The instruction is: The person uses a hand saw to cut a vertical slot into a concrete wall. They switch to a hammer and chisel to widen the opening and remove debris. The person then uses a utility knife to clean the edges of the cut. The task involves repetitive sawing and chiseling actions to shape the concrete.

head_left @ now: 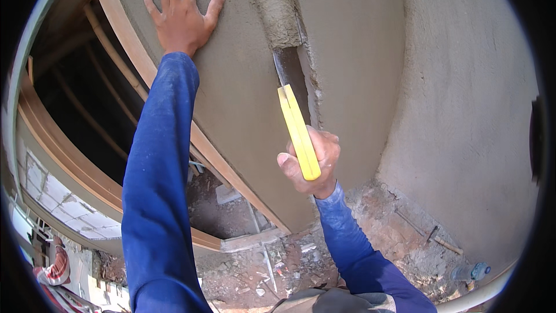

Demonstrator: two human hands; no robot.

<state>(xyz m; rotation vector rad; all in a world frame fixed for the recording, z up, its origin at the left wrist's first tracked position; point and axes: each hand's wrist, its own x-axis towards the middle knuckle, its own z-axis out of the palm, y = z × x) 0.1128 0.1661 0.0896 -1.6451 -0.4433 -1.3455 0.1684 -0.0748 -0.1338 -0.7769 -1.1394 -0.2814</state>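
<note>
My left hand (184,26) lies flat against the grey plastered wall (231,81), fingers spread, near the wooden frame's edge. In my right hand (315,162) is a yellow-handled tool (299,133), its thin metal blade pointing up the wall. The blade's tip reaches into a vertical groove (294,75) in the plaster. Rough mortar (272,6) fills the upper part of this groove, while the part beside the blade is a dark, smooth-looking strip. Whether the blade is a trowel's or a knife's, I cannot tell from this angle.
A wooden frame (223,162) borders a dark opening on the left. Rubble (249,272) covers the ground. A wooden-handled tool (449,246) and a plastic bottle (470,271) lie at the lower right, by another plastered wall (463,110). Someone in a red-and-white sleeve (55,269) is at the far left.
</note>
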